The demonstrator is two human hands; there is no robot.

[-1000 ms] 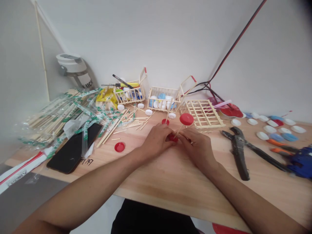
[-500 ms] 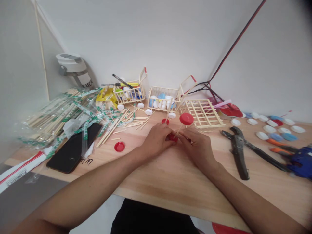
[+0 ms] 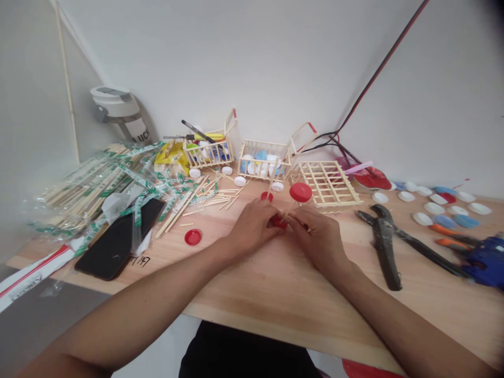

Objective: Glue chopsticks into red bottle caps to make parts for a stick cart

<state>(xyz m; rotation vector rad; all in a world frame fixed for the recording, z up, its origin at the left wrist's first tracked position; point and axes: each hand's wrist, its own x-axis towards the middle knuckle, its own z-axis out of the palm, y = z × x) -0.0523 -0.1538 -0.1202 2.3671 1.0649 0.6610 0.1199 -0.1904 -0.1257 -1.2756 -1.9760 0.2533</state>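
Near the middle of the table my left hand [image 3: 255, 224] is closed, its fingertips on a red bottle cap [image 3: 280, 222] low between both hands. My right hand [image 3: 321, 233] pinches a thin wooden stick [image 3: 290, 210] at that cap. Another red bottle cap [image 3: 300, 192] sits on the upper end of this stick. Just beyond my left fingers, a second stick [image 3: 272, 178] rises from a red cap [image 3: 266, 196]. My fingers hide parts of the joints. A loose red cap [image 3: 192, 237] lies left of my left hand.
Two small stick carts [image 3: 210, 152] with caps inside stand at the back, beside a stick lattice [image 3: 331, 184]. Pliers [image 3: 384, 247] and several loose caps [image 3: 435, 208] lie right. Left are wrapped chopsticks [image 3: 98, 178], a phone [image 3: 114, 247] and a tumbler [image 3: 120, 115].
Almost nothing differs. Both hands keep their hold in the same place, and the cap-topped stick has shifted only very slightly.
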